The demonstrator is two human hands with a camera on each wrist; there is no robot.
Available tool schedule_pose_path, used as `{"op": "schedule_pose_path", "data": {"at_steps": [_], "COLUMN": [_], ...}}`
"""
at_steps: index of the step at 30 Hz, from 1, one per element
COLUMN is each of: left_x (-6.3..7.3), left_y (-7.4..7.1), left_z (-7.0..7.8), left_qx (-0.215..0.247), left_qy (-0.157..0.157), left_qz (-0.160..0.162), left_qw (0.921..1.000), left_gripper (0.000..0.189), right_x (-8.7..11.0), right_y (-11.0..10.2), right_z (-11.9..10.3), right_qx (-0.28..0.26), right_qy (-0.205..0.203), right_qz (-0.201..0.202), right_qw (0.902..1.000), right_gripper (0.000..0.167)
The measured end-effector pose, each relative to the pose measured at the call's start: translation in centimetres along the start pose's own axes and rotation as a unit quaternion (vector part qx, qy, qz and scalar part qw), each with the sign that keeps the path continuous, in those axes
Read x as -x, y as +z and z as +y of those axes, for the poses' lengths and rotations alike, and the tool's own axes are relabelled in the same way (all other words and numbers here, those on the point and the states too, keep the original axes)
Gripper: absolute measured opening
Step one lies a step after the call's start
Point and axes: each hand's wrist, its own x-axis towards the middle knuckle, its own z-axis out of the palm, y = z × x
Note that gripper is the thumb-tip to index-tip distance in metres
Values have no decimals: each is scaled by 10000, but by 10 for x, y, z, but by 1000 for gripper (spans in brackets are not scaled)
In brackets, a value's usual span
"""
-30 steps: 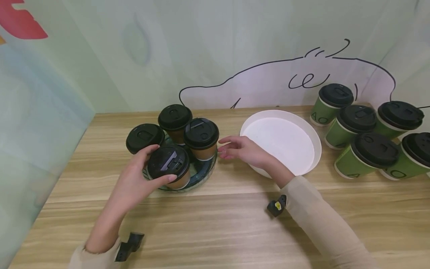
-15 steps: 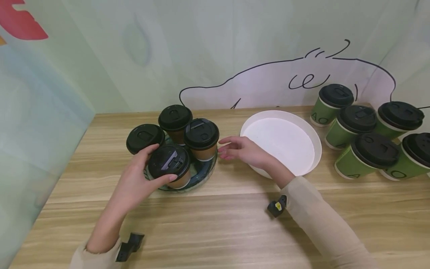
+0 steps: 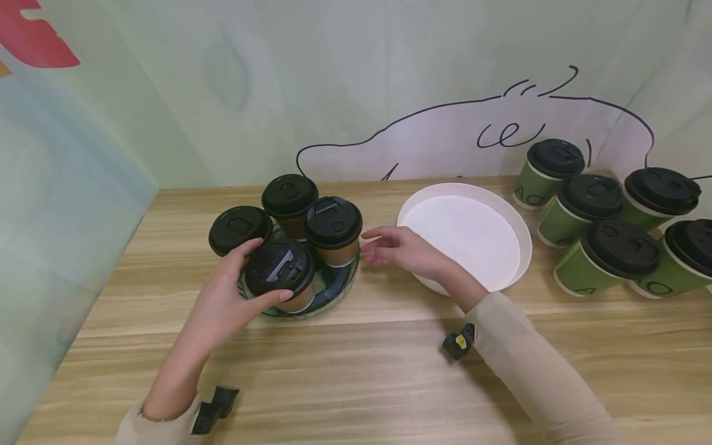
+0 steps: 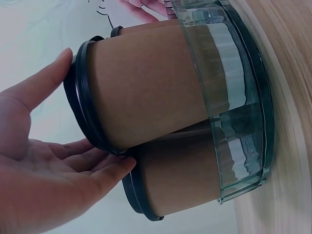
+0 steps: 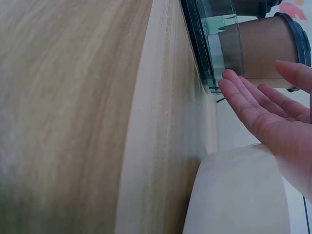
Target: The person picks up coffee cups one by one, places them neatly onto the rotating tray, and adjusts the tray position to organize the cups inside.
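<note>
Left hand clasps a cup, a grip likely needing level lifting next, as loose-fingered right hand perhaps touches the glass dish.

Room between forearms (brown cups beyond)

A table with striped wood grain is carrying the things. On its left part a glass dish is standing, a round white tray is lying further right, and at the right side several lidded green cups are standing.
</note>
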Motion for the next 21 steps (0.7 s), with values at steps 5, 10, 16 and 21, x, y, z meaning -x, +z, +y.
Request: {"op": "schedule_pose_path", "data": {"at_steps": [5,10,16,21], "left_x": [0,1,3,4], "left_y": [0,-1,-4,-7], "left_z": [0,0,2,5], "left_qx": [-14,-16,-94,-69], "left_qy": [-35,-91,-60,-126], "left_qz": [-8,8,115,119], "left_qw": [10000,10000,9999,9998], "left_gripper": [90,90,88,88], "right_x": [1,2,3,4], "right_y": [0,0,0,0], "right_z": [-1,-1,-1,-2], "right_qx": [-1,-62,-37,-93], "right_qy": [-39,-44,-59,-80], "right_qz": [1,-16,-10,-16], "right_qw": [10000,10000,10000,9999], "right_gripper": [39,39,39,39]}}
